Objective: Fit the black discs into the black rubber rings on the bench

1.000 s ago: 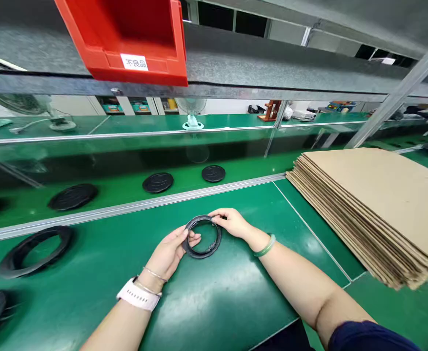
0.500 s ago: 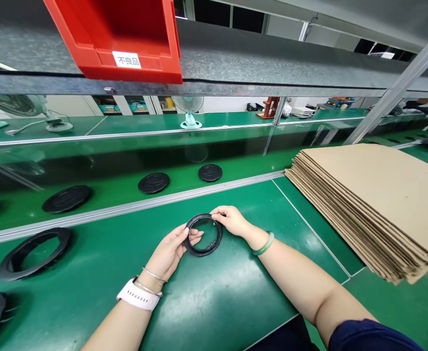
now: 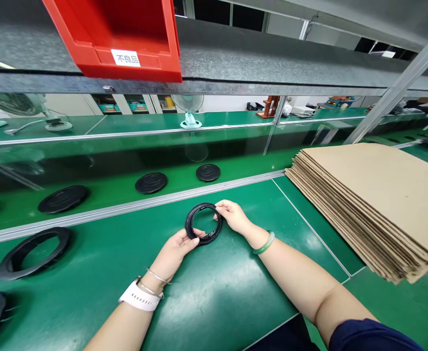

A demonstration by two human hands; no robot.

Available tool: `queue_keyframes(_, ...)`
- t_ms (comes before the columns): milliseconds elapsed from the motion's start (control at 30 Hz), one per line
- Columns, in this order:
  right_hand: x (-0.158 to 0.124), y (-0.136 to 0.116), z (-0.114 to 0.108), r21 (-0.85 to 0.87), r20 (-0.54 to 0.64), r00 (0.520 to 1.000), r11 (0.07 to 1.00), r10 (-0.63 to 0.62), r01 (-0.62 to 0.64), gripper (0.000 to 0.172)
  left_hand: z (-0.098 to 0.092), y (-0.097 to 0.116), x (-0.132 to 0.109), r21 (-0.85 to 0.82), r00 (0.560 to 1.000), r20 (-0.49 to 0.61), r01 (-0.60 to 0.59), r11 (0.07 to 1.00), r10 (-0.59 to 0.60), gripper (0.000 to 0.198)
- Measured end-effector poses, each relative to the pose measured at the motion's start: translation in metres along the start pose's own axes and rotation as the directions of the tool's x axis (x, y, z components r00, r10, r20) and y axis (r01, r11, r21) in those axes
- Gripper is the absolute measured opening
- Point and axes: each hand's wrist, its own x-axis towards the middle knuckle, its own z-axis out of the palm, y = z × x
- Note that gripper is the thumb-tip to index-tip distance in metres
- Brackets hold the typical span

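The round black ring (image 3: 189, 224) sits between the bare left hand (image 3: 173, 251) and the bare right hand (image 3: 234, 218), over the flat green tabletop (image 3: 214, 292). Left of the ring, two oval black rings (image 3: 12, 256) lie on the tabletop. Behind it, past the straight grey metal rail (image 3: 177, 196), flat black discs (image 3: 151, 182) lie in a row. Right of it is the stack of flat brown cardboard sheets (image 3: 375, 195); above and left, the open red plastic bin (image 3: 155, 62).

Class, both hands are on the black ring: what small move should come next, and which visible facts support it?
Probably a slight turn of the black ring. The left hand grips its lower-left rim and the right hand its upper-right rim, so together they could steer it, and a turn would likely uncover the parts of the rim that they hide.
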Motion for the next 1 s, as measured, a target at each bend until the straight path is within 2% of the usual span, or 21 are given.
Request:
queue_keyframes(300,-0.0023,-0.0035,0.0008,-0.102,0.029,1.000,0.995,-0.009,0.012,0.019,0.0022,0.0011,-0.0011,-0.093,1.000,-0.015,0.013,0.996,-0.014,0.040)
queue_keyframes(500,-0.0026,0.0009,0.0006,-0.263,0.015,1.000,0.964,-0.024,0.027,0.023,0.0020,0.0011,-0.0008,-0.171,0.999,-0.047,-0.004,0.985,-0.004,0.036)
queue_keyframes(1000,-0.0019,0.0055,-0.0010,-0.257,0.038,0.999,0.966,-0.025,0.034,0.023,0.0019,0.0018,0.0002,-0.212,0.998,-0.061,0.015,0.977,-0.029,0.035)
